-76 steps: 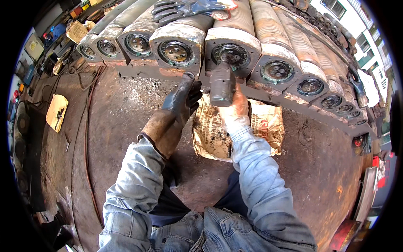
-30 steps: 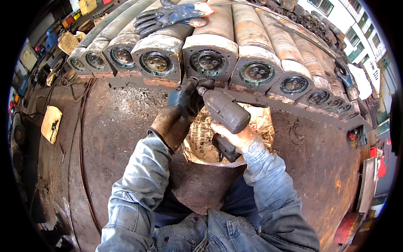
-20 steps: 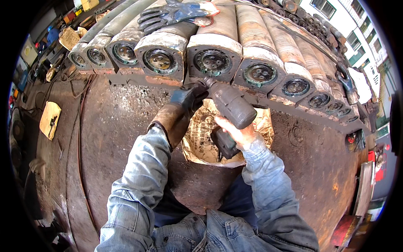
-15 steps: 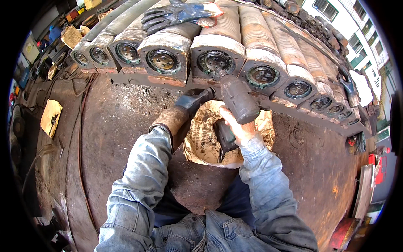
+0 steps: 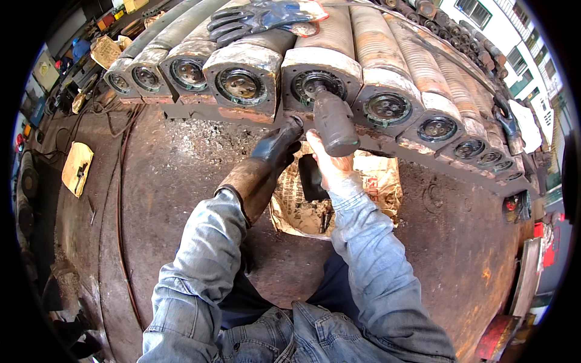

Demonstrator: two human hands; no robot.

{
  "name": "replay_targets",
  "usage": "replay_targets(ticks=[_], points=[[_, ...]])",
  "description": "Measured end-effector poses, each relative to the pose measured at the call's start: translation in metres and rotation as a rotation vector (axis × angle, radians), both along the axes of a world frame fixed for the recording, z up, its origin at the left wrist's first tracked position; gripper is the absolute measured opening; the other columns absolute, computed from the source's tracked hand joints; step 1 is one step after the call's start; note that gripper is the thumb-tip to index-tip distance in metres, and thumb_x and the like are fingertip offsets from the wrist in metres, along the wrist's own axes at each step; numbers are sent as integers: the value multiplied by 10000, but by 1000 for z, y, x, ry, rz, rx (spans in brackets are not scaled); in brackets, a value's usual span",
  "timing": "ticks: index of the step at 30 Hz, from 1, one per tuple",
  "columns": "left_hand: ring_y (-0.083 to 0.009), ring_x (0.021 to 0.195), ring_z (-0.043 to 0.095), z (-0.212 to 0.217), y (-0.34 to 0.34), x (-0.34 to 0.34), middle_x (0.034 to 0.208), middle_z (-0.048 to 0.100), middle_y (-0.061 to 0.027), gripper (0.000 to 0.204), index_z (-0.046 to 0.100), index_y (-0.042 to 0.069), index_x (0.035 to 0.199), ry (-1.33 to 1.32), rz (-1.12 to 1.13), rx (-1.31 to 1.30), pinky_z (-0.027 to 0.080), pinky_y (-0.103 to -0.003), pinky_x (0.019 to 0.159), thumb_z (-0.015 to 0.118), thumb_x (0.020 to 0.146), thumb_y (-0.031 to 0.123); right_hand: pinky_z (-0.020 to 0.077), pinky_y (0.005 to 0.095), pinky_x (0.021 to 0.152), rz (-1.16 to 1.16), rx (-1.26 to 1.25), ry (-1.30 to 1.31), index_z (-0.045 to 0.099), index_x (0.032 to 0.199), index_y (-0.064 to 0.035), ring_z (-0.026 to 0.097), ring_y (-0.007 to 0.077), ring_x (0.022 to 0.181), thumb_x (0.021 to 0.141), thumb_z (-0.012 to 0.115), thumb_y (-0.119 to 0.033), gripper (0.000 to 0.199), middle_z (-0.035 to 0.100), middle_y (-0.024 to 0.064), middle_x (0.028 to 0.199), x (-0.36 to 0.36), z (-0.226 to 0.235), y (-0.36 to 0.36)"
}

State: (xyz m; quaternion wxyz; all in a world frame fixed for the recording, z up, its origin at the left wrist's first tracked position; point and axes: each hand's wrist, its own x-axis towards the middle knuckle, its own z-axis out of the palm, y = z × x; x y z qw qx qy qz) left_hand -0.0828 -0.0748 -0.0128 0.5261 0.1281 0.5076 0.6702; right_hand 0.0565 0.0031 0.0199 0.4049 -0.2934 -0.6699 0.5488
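Observation:
My bare right hand (image 5: 331,160) is wrapped around the grip of a dark, grimy cordless impact wrench (image 5: 334,124). The wrench's nose reaches into the round recess of a square-ended metal cylinder (image 5: 324,60), against the bolted disc inside. Below the grip, its black battery (image 5: 311,178) hangs over an opened brown paper sack (image 5: 375,175). My left hand (image 5: 269,154), in a dirty, dark-coated glove, is raised just left of the wrench, under the cylinder's lower edge. Its fingers are curled together; a dark round end shows at their tips, too unclear to name.
Similar cylinders (image 5: 387,106) lie side by side across the far side. A blue-and-grey work glove (image 5: 260,21) rests on top of them, and another glove (image 5: 507,124) hangs at the right. Small dark bolts (image 5: 325,221) lie on the sack. A hose (image 5: 119,212) crosses the floor at left.
My right hand and the wrench have shifted left and slightly up, the tool now standing more upright. My left hand has moved slightly left and up. The whole view has shifted slightly.

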Motion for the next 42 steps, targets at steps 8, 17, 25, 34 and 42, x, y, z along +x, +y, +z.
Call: replay_targets(ticks=[8, 17, 25, 34, 42], points=[[-216, 1256, 515, 45, -41, 8, 1349, 577, -63, 625, 529, 78, 1344, 5, 23, 98, 347, -410, 1080, 579, 934, 546, 545, 371, 770, -40, 69, 12, 570, 1210, -100, 663, 237, 916, 895, 679, -233, 359, 678, 84, 1014, -23, -26, -6], [-280, 1330, 450, 49, -60, -5, 1441, 498, -113, 678, 510, 57, 1383, 24, 48, 31, 293, -448, 1111, 575, 918, 546, 531, 468, 733, -209, 347, -356, 574, 1198, -130, 686, 393, 872, 764, 719, -516, 598, 713, 170, 909, -2, -2, 0], [-288, 1329, 444, 62, -66, 5, 1433, 503, -110, 687, 507, 55, 1381, 33, 28, 76, 294, -466, 1103, 579, 909, 549, 530, 329, 796, -132, 411, -392, 581, 1240, -53, 665, 185, 924, 897, 679, -171, 375, 707, 85, 1051, 9, 2, 9], [-281, 1274, 499, 51, -41, 10, 1374, 543, -156, 733, 526, 5, 1337, -21, 20, 67, 349, -449, 1071, 574, 907, 596, 531, 336, 825, 266, 181, -209, 584, 1241, -69, 658, 187, 950, 875, 680, -172, 392, 701, 92, 1038, 65, 19, -12], [-317, 1130, 598, 70, -12, 51, 1218, 634, -201, 549, 597, -62, 1213, -297, -101, 248, 476, -449, 986, 534, 972, 426, 533, 333, 870, 372, 572, -432, 545, 1273, -36, 650, 225, 989, 871, 683, -130, 436, 671, 106, 1100, 123, 34, -35]])
